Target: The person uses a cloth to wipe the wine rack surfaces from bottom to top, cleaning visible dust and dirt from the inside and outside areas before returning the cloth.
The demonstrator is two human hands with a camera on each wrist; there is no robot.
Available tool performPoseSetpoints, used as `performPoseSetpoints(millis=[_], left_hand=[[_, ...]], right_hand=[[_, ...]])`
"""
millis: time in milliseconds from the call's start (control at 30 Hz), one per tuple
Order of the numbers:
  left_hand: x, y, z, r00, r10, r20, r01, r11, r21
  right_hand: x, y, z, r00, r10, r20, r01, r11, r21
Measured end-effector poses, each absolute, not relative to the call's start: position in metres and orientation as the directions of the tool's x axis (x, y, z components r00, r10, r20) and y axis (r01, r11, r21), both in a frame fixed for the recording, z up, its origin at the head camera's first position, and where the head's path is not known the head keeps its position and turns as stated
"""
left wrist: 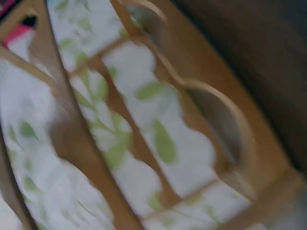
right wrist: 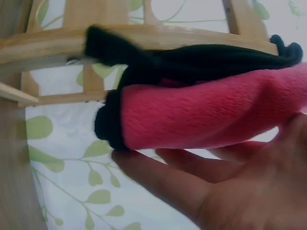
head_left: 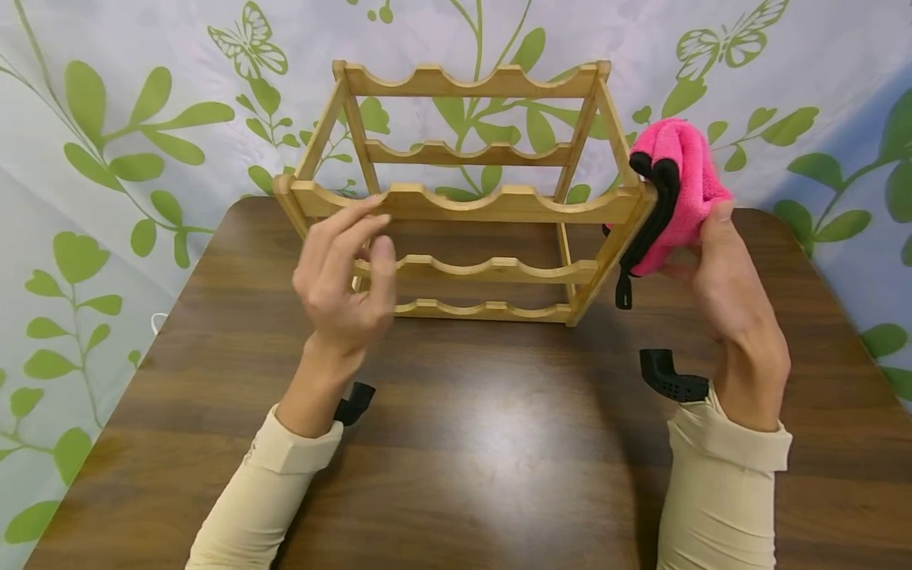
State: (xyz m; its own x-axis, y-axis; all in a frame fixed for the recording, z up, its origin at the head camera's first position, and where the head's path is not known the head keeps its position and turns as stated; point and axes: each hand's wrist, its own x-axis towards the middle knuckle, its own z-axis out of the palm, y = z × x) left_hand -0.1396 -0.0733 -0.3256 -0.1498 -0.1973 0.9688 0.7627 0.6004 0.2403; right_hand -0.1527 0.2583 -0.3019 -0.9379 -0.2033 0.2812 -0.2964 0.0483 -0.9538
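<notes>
A light wooden wine rack with scalloped rails stands on the table. At its right side my right hand grips a folded pink plush cloth with black edging and a small black loop. In the right wrist view, the cloth lies against a rack post, the fingers spread beneath it. My left hand, slightly blurred, hovers at the rack's front left with loosely bent fingers and nothing in them. Rack rails fill the blurred left wrist view, where that hand does not show.
The rack rests on a dark brown wooden table, close to its back edge. Behind hangs a pale curtain printed with green leaves and butterflies. Black wrist mounts stick out near both sleeves. A bit of white cord shows beyond the table's left edge.
</notes>
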Motion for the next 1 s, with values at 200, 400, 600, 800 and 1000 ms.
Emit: performPoseSetpoints(millis=[200, 400, 600, 800, 1000], left_hand=[[-0.133, -0.029, -0.301, -0.52, 0.108, 0.847, 0.675, 0.66, 0.33], [-0.128, 0.004, -0.279, -0.876, 0.187, 0.445, 0.385, 0.826, 0.411], [-0.148, 0.018, -0.287, -0.883, 0.183, 0.433, 0.383, 0.814, 0.437], [-0.156, 0.015, -0.297, -0.815, 0.215, 0.537, 0.477, 0.776, 0.413], [-0.154, 0.005, -0.3, -0.776, 0.204, 0.597, 0.533, 0.719, 0.447]], right_hand=[[-0.153, 0.258, -0.301, -0.95, -0.186, 0.251, -0.286, 0.198, -0.938], [-0.153, 0.254, -0.303, -0.941, -0.057, 0.334, -0.33, 0.375, -0.866], [-0.155, 0.251, -0.305, -0.922, -0.001, 0.386, -0.377, 0.226, -0.898], [-0.158, 0.249, -0.311, -0.884, 0.005, 0.467, -0.435, 0.357, -0.827], [-0.166, 0.249, -0.319, -0.807, -0.075, 0.586, -0.572, 0.343, -0.745]])
